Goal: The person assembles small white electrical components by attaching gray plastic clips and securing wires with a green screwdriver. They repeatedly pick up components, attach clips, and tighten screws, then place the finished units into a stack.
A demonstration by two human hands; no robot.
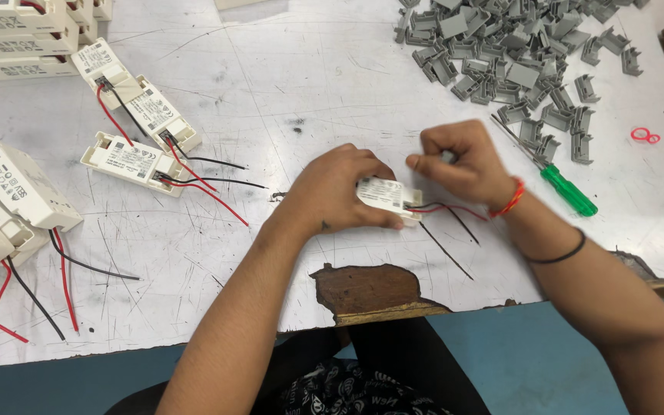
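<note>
**Operator:** Hand status first. I read the left hand [340, 192] as curled down over a small white plastic module [388, 195], fingers closed on its casing and pressing it against the desk [286, 84]. The module lies near the front edge of the desk, between the two hands.

**Checker:** And the right hand?

**Operator:** I see the right hand [463, 161] just beside the module's right end, fingers pinched narrow on a small grey piece [447, 156]; most of that piece is hidden, so I cannot tell its shape. A red wire [455, 207] and a black wire [446, 250] run out of the module's right end, passing under the right wrist and across the desk.

**Checker:** Surface condition?

**Operator:** I log a white, heavily scratched desk top. A patch of the coating is broken away at the front edge [366, 288], exposing brown board. A green-handled screwdriver [555, 180] lies just right of the right hand. A heap of grey plastic clips [501, 54] fills the far right. Three white modules with red and black leads [136, 127] lie at the left centre, well apart from the hands; more sit at the left edge [9, 200], and stacked ones at the far left corner [17, 38].

**Checker:** Room?

**Operator:** Blue floor [532, 361] shows below the desk edge.
</note>
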